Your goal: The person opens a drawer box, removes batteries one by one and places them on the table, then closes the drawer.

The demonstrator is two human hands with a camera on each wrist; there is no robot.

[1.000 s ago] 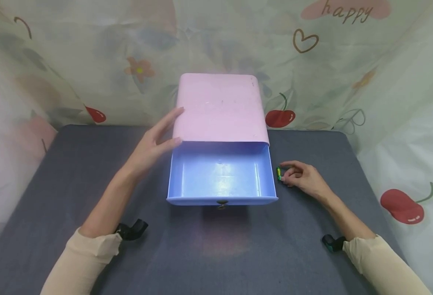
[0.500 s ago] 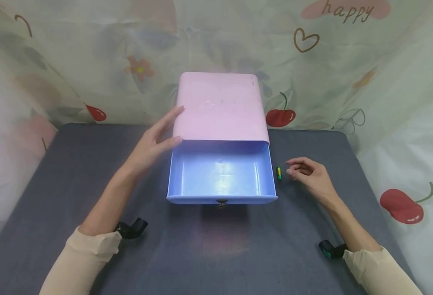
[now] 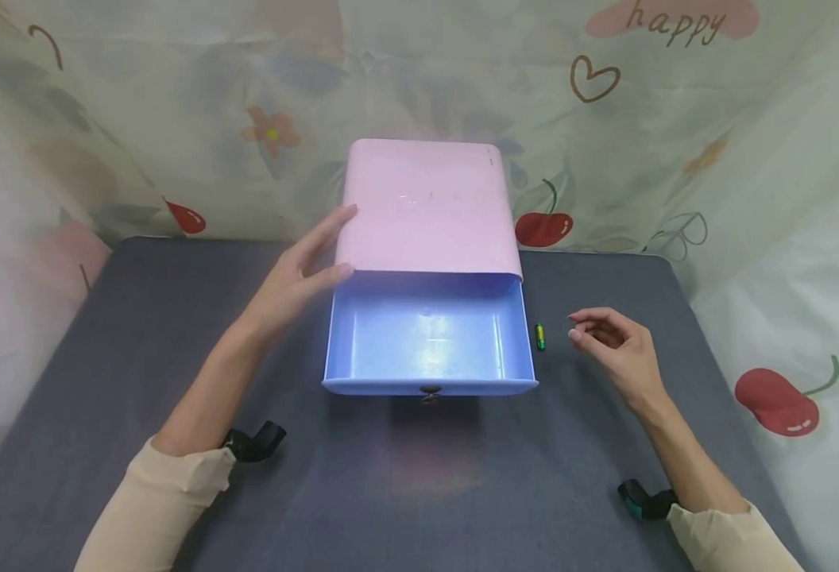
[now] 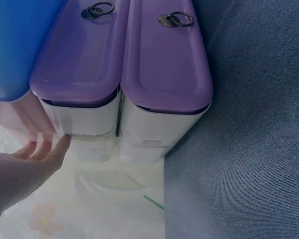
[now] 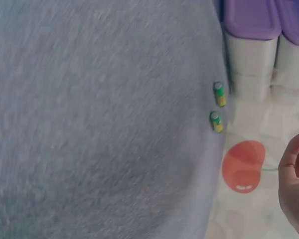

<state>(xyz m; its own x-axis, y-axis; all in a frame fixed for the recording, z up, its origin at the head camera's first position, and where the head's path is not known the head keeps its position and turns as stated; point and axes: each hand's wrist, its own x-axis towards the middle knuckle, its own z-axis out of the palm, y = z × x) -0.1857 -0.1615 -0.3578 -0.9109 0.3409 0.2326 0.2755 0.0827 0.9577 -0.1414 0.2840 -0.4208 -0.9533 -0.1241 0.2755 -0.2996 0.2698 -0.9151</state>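
Observation:
A small drawer cabinet (image 3: 430, 206) with a pink shell stands at the table's middle. Its blue top drawer (image 3: 430, 334) is pulled out, and I see nothing lying inside. My left hand (image 3: 294, 278) rests against the cabinet's left side, thumb and fingertips touching the shell. To the right of the drawer lies a green-and-yellow battery (image 3: 540, 337). Two such batteries (image 5: 219, 94) show in the right wrist view, side by side on the cloth. Just right of them my right hand (image 3: 620, 345) hovers with loosely curled fingers, holding nothing.
Two purple drawers (image 4: 164, 55) with ring pulls are closed beneath the blue one. Grey cloth (image 3: 434, 500) covers the table. Behind it hangs a printed curtain (image 3: 419, 71). Each wrist wears a black camera (image 3: 255, 442).
My right hand has let go of the battery beside the drawer and drawn back to the right. The left hand stays against the cabinet.

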